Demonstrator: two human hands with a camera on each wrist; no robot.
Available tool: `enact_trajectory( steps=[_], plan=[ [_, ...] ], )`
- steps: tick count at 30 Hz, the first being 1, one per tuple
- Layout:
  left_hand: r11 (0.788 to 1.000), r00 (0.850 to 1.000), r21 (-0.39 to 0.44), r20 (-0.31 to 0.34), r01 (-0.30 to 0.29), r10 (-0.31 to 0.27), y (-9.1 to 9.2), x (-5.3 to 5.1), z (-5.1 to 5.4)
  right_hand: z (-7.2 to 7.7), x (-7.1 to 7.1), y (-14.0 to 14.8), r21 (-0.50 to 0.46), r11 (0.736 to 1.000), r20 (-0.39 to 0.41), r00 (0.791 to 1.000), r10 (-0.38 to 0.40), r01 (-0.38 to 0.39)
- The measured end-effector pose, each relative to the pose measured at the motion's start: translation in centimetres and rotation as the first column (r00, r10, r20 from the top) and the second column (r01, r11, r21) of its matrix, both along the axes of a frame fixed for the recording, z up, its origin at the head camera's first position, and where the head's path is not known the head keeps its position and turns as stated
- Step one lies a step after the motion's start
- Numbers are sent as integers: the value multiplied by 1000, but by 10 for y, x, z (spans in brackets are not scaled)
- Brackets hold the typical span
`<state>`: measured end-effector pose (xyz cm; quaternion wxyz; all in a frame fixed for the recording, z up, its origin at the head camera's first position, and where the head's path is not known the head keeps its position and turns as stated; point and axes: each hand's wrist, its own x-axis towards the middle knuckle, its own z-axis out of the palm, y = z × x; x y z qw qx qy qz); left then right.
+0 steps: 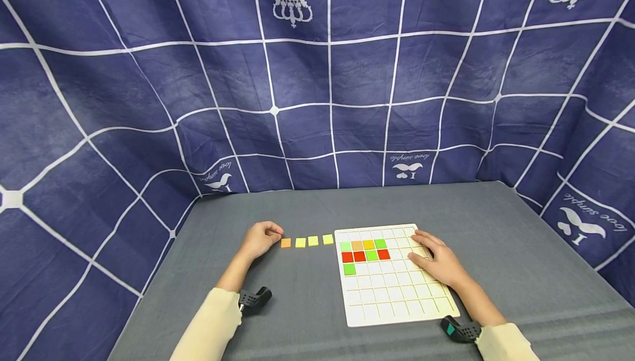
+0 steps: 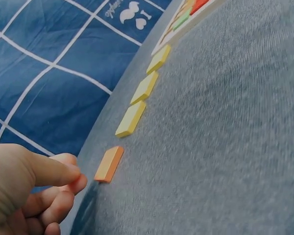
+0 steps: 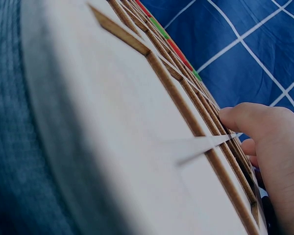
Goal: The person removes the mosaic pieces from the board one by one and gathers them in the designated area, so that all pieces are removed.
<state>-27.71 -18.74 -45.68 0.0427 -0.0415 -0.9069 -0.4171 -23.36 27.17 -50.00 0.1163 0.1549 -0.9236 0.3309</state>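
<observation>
My left hand is beside an orange square tile at the left end of a short row. In the left wrist view its thumb and fingertips come together close to the orange tile, with no tile visible between them. Several yellow tiles continue the row toward a white gridded board. My right hand rests on the board's right side, fingers spread. On the board's upper left lie light green, orange, amber, green and red tiles; one green tile is below them.
A grey cloth covers the table under the board and tiles. Behind and at both sides hangs a dark blue curtain with white lines. Black bands are on both wrists.
</observation>
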Motion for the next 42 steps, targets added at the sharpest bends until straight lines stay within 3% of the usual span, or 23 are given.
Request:
enact_trajectory(
  steps=[8, 16, 31, 42],
  plan=[
    [1000, 1000, 19, -20, 9, -9, 14, 1, 2, 2, 0, 0, -5, 1000, 5, 1000, 1, -1],
    [992, 999, 123, 7, 40, -41, 30, 2, -2, 3, 1, -1, 2, 1000, -2, 1000, 5, -5],
    [987, 994, 129, -54, 98, -91, 53, 0, -1, 1, 0, 0, 8, 1000, -1, 1000, 0, 0],
    [975, 991, 181, -62, 131, -121, 74, 1, -3, 1, 0, 0, 5, 1000, 0, 1000, 3, -3]
  ],
)
